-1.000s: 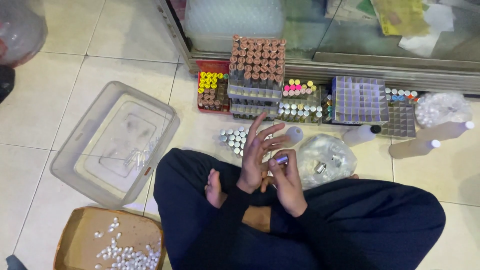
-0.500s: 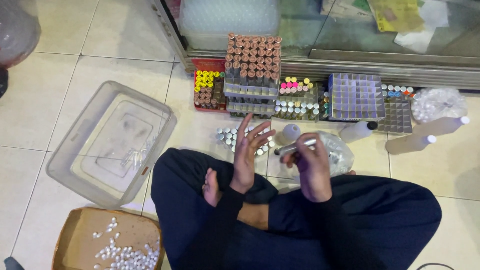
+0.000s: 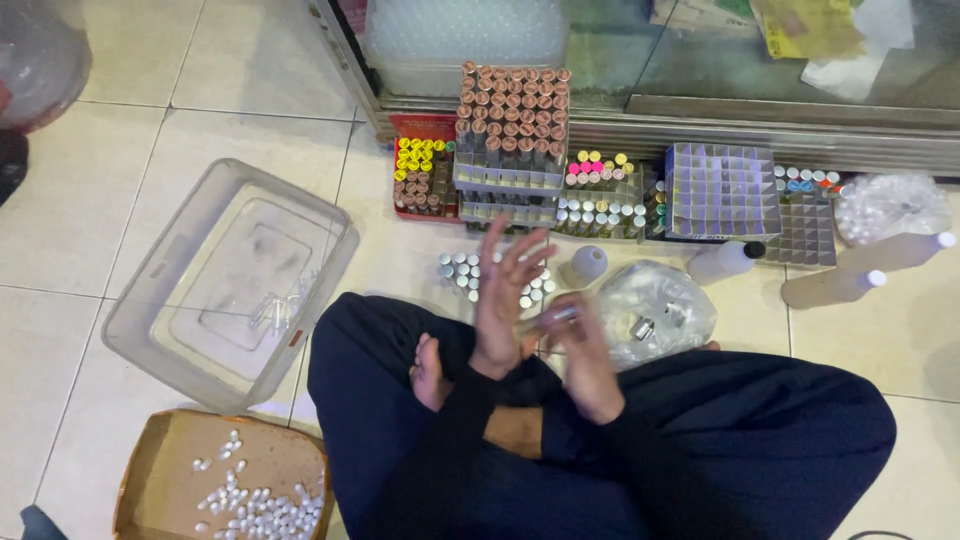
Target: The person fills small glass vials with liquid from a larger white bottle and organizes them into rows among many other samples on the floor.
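I sit cross-legged on a tiled floor. My left hand is raised over my lap with its fingers spread and nothing visibly in it. My right hand is closed around a small clear vial with a metal end, held close beside the left palm. Just beyond my hands a cluster of small silver-capped vials stands on the floor. A clear plastic bag with small parts lies right of my right hand.
Racks of capped vials and an empty purple grid tray line a glass cabinet base. A clear plastic tub sits left. A cardboard box with white caps is at bottom left. White bottles lie right.
My right hand drew back toward my lap with the vial, closer to the left palm. The left hand stayed raised with its fingers spread.
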